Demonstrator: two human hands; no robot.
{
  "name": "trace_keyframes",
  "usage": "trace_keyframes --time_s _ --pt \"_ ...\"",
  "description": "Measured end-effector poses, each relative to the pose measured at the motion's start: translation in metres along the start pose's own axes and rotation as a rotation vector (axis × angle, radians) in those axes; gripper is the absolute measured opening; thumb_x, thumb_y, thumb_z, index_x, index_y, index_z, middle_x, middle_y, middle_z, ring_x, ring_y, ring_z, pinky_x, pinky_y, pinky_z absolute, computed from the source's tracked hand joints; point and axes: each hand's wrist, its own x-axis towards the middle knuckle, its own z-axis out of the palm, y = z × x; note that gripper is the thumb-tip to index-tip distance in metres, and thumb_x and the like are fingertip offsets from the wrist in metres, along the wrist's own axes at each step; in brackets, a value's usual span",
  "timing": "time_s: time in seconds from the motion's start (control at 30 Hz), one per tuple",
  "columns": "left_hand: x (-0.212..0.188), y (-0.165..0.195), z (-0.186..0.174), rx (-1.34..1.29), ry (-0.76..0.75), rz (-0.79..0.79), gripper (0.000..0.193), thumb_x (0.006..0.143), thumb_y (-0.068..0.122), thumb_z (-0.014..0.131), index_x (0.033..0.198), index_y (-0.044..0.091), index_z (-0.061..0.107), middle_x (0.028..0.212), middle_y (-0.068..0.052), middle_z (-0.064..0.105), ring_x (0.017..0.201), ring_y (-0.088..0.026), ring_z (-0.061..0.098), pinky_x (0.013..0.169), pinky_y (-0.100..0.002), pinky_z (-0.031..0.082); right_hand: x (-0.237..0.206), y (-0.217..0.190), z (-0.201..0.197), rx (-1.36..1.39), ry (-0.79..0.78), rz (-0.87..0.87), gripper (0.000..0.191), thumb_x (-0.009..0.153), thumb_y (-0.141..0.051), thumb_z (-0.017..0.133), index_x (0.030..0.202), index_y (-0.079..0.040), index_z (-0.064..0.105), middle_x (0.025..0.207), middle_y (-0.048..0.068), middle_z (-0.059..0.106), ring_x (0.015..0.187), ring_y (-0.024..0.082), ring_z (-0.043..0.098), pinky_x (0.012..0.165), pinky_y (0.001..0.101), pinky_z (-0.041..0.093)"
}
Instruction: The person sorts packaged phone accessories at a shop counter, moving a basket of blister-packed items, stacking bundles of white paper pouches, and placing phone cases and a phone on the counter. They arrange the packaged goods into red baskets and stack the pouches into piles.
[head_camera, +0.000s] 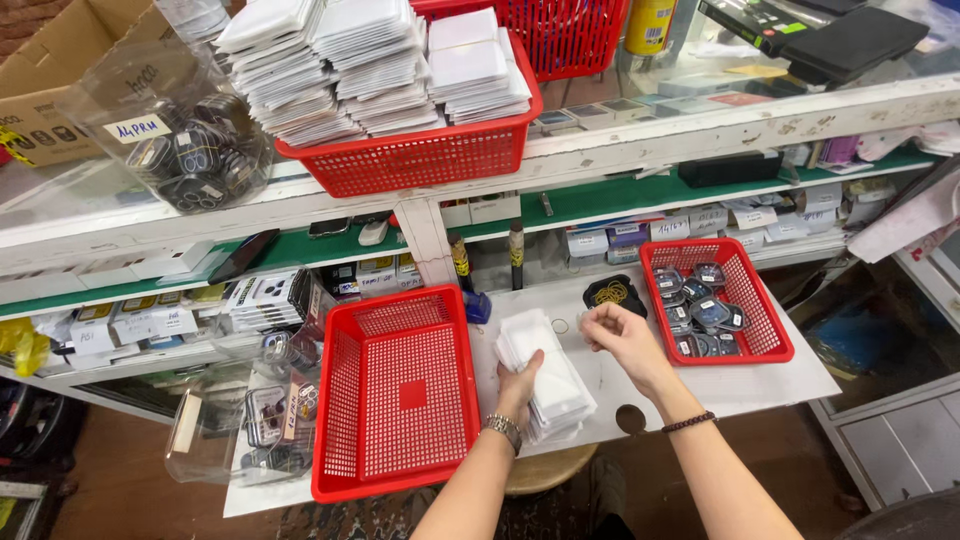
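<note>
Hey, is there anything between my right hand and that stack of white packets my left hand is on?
Nothing visible. The right hand hovers just right of the white stack, with only bare tabletop between them. The left hand rests on the stack's near left edge.
</note>
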Motion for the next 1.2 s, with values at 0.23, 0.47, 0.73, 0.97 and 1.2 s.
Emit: trace_keyframes --time_s 0.23,0.47,0.73,0.97,1.2 --pt "-0.013 0.023 -0.012 0.186 -0.088 0.616 0.055 0.099 0.02 0.069 0.145 -0.003 0.053 0.14 -0.023 0.059 0.122 -0.028 0.059 0.099 -0.043 0.05 0.021 -0.006 0.047 -0.609 -0.06 -0.099 0.014 0.083 -0.012 0.076 0.086 -0.001 0.066 0.07 0.003 0.067 0.063 0.009 0.059 0.06 0.0267 0.052" --pt "0.024 0.031 -0.045 -0.344 -0.292 0.184 0.024 0.095 0.005 0.07 0.115 -0.007 0.071 0.106 -0.014 0.075 0.09 -0.02 0.074 0.082 -0.032 0.063 0.026 -0.013 0.084 -0.266 -0.181 -0.014 0.013 0.088 -0.01 0.074 0.09 0.0 0.065 0.079 0.004 0.07 0.069 0.008 0.061 0.06 0.0249 0.05" --pt "0.038 0.02 -0.035 -0.725 -0.195 0.113 0.016 0.095 0.009 0.066 0.102 -0.004 0.07 0.105 -0.013 0.075 0.095 -0.02 0.073 0.091 -0.03 0.059 0.025 0.002 0.122 -0.029 0.081 -0.264 0.022 0.089 -0.007 0.075 0.108 0.001 0.066 0.09 0.004 0.071 0.079 0.007 0.064 0.071 0.0209 0.053" --pt "0.018 0.024 -0.035 -0.759 -0.341 0.113 0.018 0.096 0.01 0.067 0.109 -0.001 0.074 0.106 -0.008 0.074 0.095 -0.015 0.068 0.089 -0.029 0.057 0.029 0.001 0.13 0.223 0.114 -0.182 0.026 0.095 -0.009 0.067 0.119 0.0 0.066 0.11 0.005 0.07 0.101 0.01 0.062 0.089 0.0255 0.049" --pt "0.038 0.026 -0.045 -0.751 -0.181 0.104 0.021 0.091 0.005 0.072 0.11 -0.004 0.071 0.104 -0.013 0.077 0.097 -0.02 0.076 0.083 -0.028 0.059 0.012 0.004 0.14 0.414 0.172 -0.08 0.037 0.101 -0.028 0.048 0.118 -0.003 0.068 0.123 0.002 0.071 0.113 0.01 0.064 0.095 0.028 0.052"
